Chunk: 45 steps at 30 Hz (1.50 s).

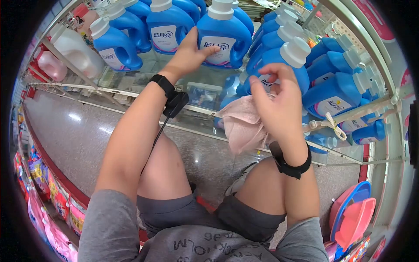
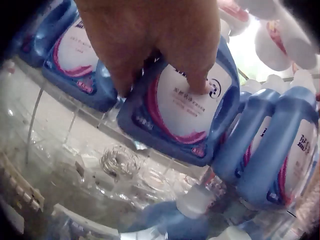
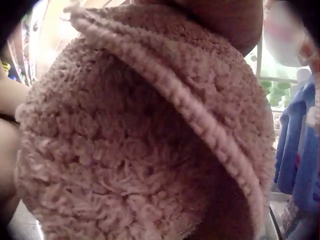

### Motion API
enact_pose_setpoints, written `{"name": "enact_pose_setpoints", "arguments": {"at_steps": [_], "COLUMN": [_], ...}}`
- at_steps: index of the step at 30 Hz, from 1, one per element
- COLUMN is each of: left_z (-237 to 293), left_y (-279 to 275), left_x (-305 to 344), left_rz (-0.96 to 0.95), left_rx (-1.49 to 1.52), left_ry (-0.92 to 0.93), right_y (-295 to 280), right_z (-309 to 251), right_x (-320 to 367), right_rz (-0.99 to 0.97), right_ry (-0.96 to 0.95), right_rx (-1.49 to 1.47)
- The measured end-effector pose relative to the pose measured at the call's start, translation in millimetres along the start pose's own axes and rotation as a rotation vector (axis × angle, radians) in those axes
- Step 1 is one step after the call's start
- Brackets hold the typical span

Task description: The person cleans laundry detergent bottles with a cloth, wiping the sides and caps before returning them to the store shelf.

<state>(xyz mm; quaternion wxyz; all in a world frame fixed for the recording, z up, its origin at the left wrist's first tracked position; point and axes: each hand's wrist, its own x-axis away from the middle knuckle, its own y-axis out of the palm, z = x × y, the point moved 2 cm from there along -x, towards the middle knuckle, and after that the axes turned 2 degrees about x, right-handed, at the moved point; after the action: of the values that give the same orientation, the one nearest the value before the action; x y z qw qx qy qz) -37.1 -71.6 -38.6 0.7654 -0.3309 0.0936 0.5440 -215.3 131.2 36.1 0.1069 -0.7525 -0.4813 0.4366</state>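
Blue plastic makes up the front bottle (image 1: pixel 235 41) that the left hand (image 1: pixel 187 54) grips, its thumb (image 2: pixel 197 77) lying across the white label (image 2: pixel 182 112) and its fingers (image 2: pixel 122 80) against the side. This bottle has a white cap (image 1: pixel 220 9) and is near the front of a glass shelf (image 1: pixel 131 78), between the left-hand bottles (image 1: pixel 168 22) and the right-hand row (image 1: pixel 273 52), all blue too; whether its base rests on the glass cannot be told. The right hand (image 1: pixel 281 100) holds a pale pink cloth (image 1: pixel 242 124), which hangs in folds just beside the right-hand row; the right wrist view shows its fluffy pile up close. A loop of string (image 1: pixel 334 124) is tied to the metal rail (image 1: pixel 366 109). A white jug (image 1: pixel 76 50) stands towards the shelf's left end. On the person's right, well apart from the cloth, are plastic basins (image 1: pixel 355 218), pink and blue.
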Motion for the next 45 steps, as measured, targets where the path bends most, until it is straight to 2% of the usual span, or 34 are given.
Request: {"name": "enact_pose_setpoints", "arguments": {"at_steps": [3, 6, 10, 12, 13, 14, 16, 18, 20, 21, 23, 28, 33, 45], "left_z": [2, 0, 5, 10, 13, 15, 49, 62, 75, 81, 98, 89, 78, 70], "left_y": [4, 8, 6, 2, 0, 1, -3, 5, 20, 27, 44, 76, 88, 91], "left_x": [-4, -6, -3, 1, 5, 6, 12, 14, 18, 23, 33, 38, 25, 20], "left_rz": [-0.005, 0.009, -0.004, -0.042, -0.019, -0.028, -0.145, -0.130, -0.201, -0.199, -0.283, -0.340, -0.363, -0.354], "left_rx": [0.061, 0.071, 0.021, -0.176, -0.312, -0.311, -0.635, -0.614, -0.353, -0.351, -0.049, 0.068, 0.147, 0.080], "left_ry": [-0.038, -0.027, -0.050, -0.091, -0.035, -0.034, -0.284, -0.301, -0.129, -0.133, 0.072, 0.044, -0.075, -0.026], "right_y": [-14, -24, -32, -37, -38, -40, -42, -45, -45, -44, -43, -43, -42, -42], "right_z": [9, 21, 34, 32, 33, 35, 40, 37, 37, 38, 40, 42, 46, 46], "right_x": [2, 2, 3, 3, 3, 3, 3, 2, 2, 2, 4, 4, 6, 5], "right_rz": [0.100, 0.206, 0.245, 0.204, 0.157, 0.161, 0.055, 0.029, 0.000, -0.007, -0.017, -0.021, -0.022, -0.042], "right_ry": [0.223, 0.159, 0.088, 0.163, 0.236, 0.244, 0.325, 0.352, 0.378, 0.371, 0.366, 0.333, 0.316, 0.329], "right_rx": [-0.032, 0.102, 0.225, 0.152, 0.074, 0.074, 0.002, -0.001, -0.003, 0.032, 0.068, 0.072, 0.063, 0.059]}}
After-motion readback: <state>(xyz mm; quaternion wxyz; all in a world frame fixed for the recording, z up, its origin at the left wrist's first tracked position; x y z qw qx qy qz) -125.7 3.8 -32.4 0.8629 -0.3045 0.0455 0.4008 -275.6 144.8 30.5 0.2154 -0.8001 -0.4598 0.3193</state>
